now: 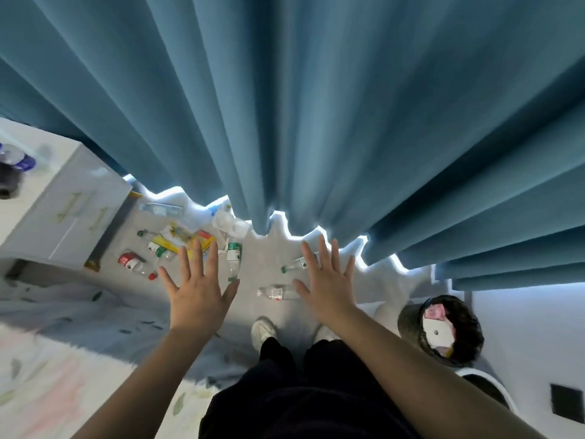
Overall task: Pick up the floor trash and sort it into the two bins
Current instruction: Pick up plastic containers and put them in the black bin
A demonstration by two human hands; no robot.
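Trash lies scattered on the grey floor ahead of my feet. A clear bottle with a green label (233, 255) lies between my hands, a red-labelled bottle (274, 292) just ahead of my shoes, and another green-capped bottle (292, 265) partly behind my right hand. Further left lie a red-capped bottle (135, 264), a green-labelled bottle (160, 250), yellow wrappers (177, 237) and crumpled white paper (228, 224). My left hand (198, 288) and right hand (326, 285) are held out above the floor, fingers spread, holding nothing. A dark bin (441, 331) with paper waste stands at my right.
Blue curtains (316, 106) hang straight ahead down to the floor. A white cabinet (63, 213) stands at the left, with a bed edge with pale bedding (63, 343) below it. A second container's white rim (487, 384) shows at the lower right.
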